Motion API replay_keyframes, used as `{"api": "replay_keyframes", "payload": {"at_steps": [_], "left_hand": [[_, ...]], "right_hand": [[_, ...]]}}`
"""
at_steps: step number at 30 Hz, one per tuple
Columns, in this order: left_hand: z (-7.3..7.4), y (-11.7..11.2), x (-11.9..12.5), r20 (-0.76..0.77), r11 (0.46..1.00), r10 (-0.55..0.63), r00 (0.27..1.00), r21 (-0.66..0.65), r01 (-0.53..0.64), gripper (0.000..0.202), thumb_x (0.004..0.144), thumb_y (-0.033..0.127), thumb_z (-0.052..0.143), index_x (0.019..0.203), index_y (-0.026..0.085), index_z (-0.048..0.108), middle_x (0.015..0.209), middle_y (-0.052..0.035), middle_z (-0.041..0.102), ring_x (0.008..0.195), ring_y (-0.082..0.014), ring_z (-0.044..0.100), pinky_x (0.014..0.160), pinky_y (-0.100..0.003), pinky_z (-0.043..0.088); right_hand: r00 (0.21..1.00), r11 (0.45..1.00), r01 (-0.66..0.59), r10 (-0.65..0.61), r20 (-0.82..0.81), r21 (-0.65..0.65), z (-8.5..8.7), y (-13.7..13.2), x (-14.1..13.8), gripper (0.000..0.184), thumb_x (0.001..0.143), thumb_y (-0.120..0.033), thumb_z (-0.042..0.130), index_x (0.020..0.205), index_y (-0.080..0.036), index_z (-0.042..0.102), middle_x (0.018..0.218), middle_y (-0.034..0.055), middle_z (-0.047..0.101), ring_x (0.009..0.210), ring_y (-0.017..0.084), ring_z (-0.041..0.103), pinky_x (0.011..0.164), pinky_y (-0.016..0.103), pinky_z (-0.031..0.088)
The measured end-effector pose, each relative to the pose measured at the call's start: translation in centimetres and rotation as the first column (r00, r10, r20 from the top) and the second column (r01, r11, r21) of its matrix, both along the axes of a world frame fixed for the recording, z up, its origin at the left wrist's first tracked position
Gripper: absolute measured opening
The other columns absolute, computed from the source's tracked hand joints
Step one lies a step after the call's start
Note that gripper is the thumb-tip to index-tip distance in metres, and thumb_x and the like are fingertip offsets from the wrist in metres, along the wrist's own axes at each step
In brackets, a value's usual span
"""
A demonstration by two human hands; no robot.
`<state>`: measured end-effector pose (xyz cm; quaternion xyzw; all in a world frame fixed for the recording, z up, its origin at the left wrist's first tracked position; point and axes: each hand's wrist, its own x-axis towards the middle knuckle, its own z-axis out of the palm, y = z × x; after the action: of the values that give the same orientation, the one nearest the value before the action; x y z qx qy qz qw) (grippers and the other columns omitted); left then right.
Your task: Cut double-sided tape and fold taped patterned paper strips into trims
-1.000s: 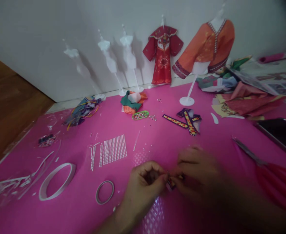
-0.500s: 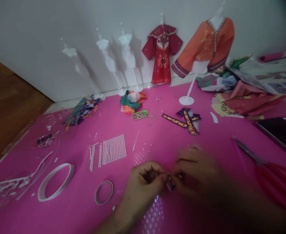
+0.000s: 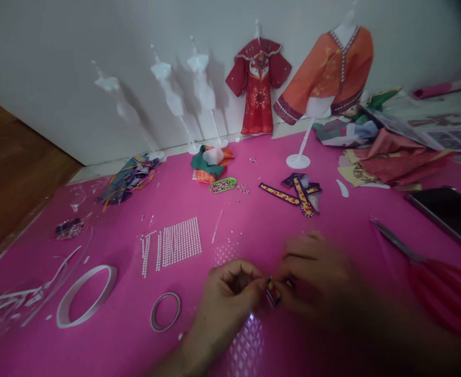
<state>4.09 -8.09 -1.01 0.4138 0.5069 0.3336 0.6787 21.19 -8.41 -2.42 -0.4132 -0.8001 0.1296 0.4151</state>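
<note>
Between my two hands is a small dark piece of patterned fabric trim (image 3: 272, 293) with yellow showing on it. My left hand (image 3: 232, 293) pinches its left end between thumb and forefinger. On the other side, my right hand (image 3: 317, 272) grips it with closed fingers, which hide part of the piece. Under my left wrist lies a clear sheet of shiny square gems (image 3: 246, 340). Beyond my hands are dark-edged strips with a yellow and red pattern (image 3: 303, 195). To the left rests a sheet of white pearl stickers (image 3: 181, 242).
Red-handled scissors (image 3: 423, 259) and a phone (image 3: 448, 214) lie on the right. Two tape rolls, one wide (image 3: 87, 296) and one small (image 3: 165, 312), sit at left. Along the wall stand white mannequins (image 3: 202, 84), a red robe (image 3: 259, 94) and an orange jacket (image 3: 328, 68). A green bead tray (image 3: 223, 185) is mid-table.
My fingers have shifted slightly around the fabric trim, so a little more of it shows. The whole view has moved slightly; the things on the table stay where they were.
</note>
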Motion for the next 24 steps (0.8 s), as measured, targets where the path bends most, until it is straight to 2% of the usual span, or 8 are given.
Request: {"api": "replay_keyframes", "payload": {"at_steps": [4, 8, 24], "left_hand": [[-0.07, -0.03, 0.0, -0.035, 1.0, 0.004, 0.999, 0.013, -0.004, 0.013, 0.064, 0.025, 0.071, 0.059, 0.015, 0.063, 0.049, 0.002, 0.062, 0.044, -0.0082, 0.055, 0.046, -0.018, 0.041], [-0.27, -0.08, -0.08, -0.067, 1.0, -0.001, 0.998, 0.017, 0.002, 0.015, 0.065, 0.026, 0.071, 0.059, 0.015, 0.063, 0.049, 0.0013, 0.063, 0.045, -0.0084, 0.054, 0.046, -0.018, 0.04], [-0.25, -0.04, -0.1, -0.037, 1.0, -0.01, 0.999, 0.008, 0.011, 0.014, 0.066, 0.025, 0.071, 0.06, 0.015, 0.063, 0.049, 0.0017, 0.063, 0.044, -0.0088, 0.055, 0.046, -0.018, 0.042]], "right_hand": [[1.0, 1.0, -0.002, 0.003, 0.019, -0.028, 0.13, -0.18, 0.01, 0.016, 0.074, -0.008, 0.055, 0.064, -0.02, 0.056, 0.064, -0.0008, 0.053, 0.063, 0.016, 0.045, 0.063, 0.035, 0.03], [1.0, 1.0, 0.002, -0.002, 0.016, -0.002, 0.13, -0.26, -0.09, 0.017, 0.074, -0.008, 0.055, 0.062, -0.02, 0.055, 0.063, -0.001, 0.052, 0.063, 0.015, 0.045, 0.063, 0.034, 0.029], [1.0, 1.0, -0.003, 0.003, 0.005, 0.025, 0.02, -0.21, -0.2, 0.016, 0.072, -0.006, 0.055, 0.062, -0.019, 0.057, 0.062, -0.0016, 0.051, 0.061, 0.014, 0.045, 0.062, 0.033, 0.03]]}}
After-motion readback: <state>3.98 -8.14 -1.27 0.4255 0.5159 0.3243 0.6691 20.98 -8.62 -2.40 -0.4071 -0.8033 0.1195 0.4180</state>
